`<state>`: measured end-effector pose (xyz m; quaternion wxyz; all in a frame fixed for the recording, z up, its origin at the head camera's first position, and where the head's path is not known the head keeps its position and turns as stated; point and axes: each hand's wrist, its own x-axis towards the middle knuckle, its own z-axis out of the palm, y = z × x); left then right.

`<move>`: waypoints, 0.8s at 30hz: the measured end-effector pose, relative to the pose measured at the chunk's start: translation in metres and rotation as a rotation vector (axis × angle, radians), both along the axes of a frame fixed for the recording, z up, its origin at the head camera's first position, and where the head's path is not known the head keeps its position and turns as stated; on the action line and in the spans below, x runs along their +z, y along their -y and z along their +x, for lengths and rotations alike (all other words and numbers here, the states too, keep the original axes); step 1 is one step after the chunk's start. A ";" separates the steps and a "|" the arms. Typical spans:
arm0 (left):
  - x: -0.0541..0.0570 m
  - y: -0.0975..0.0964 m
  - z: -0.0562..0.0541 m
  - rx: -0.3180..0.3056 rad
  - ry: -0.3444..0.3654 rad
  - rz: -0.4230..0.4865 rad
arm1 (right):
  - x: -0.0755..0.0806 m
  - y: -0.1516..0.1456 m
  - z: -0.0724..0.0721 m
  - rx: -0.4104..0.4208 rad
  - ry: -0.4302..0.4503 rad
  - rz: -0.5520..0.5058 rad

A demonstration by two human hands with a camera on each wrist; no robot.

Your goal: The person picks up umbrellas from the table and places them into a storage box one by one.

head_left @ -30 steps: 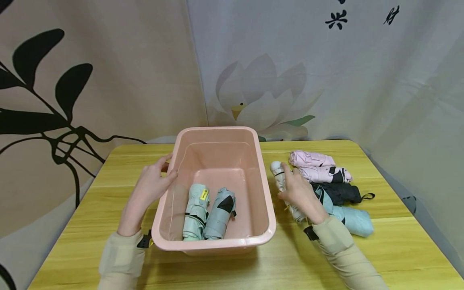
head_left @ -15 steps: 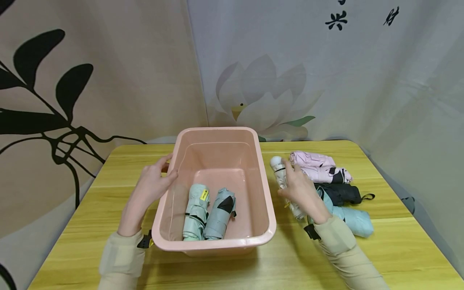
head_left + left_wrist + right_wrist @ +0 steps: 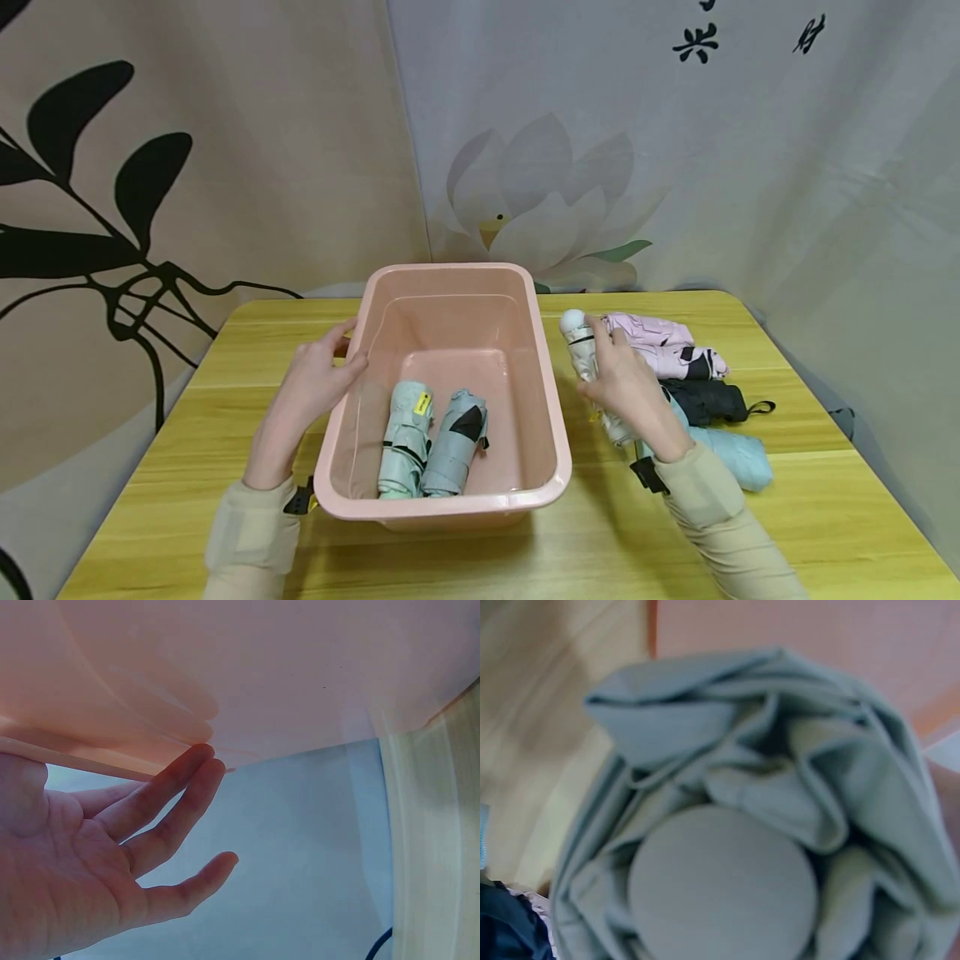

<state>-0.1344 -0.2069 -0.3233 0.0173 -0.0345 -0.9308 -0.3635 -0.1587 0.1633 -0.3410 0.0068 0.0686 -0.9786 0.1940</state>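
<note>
A pink plastic tub [image 3: 555,492] stands in the middle of the wooden table. My left hand [image 3: 318,379] holds its left rim, thumb on top and fingers against the outer wall; in the left wrist view the fingertips [image 3: 202,754] meet the pink wall. Inside lie a mint folded umbrella [image 3: 406,442] and a grey-blue folded umbrella [image 3: 453,446], side by side. To the right of the tub, my right hand [image 3: 630,392] grips a white folded umbrella [image 3: 579,342]. That umbrella's round end and bunched fabric [image 3: 780,750] fill much of the right wrist view.
Right of my right hand lie a pink folded umbrella [image 3: 652,330], a pink one with a black patch [image 3: 675,362], a black one with a loop [image 3: 705,402] and a light blue one [image 3: 735,457], partly behind my wrist. A printed curtain [image 3: 300,167] hangs behind the table [image 3: 817,475].
My right hand has shifted the white umbrella slightly up and away, toward the far side, its round end now higher in the head view. The left hand and the tub have not moved.
</note>
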 end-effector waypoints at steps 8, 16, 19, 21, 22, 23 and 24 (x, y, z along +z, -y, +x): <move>0.000 0.000 0.000 0.001 0.004 0.006 | 0.010 0.000 0.003 0.015 -0.020 -0.028; 0.001 0.000 0.000 -0.001 0.012 0.007 | 0.019 0.000 0.004 0.003 -0.042 -0.023; 0.001 0.000 0.000 0.001 0.014 0.003 | 0.021 -0.001 0.004 0.008 -0.066 -0.025; 0.001 0.000 0.000 0.001 0.014 0.001 | 0.023 -0.001 0.005 0.012 -0.083 -0.029; 0.001 0.000 0.000 0.001 0.016 0.003 | 0.024 -0.001 0.005 0.014 -0.092 -0.030; 0.001 0.000 0.000 0.001 0.017 0.003 | 0.025 -0.001 0.005 0.014 -0.098 -0.032; 0.001 0.000 0.000 0.000 0.017 0.003 | 0.026 -0.001 0.005 0.014 -0.102 -0.033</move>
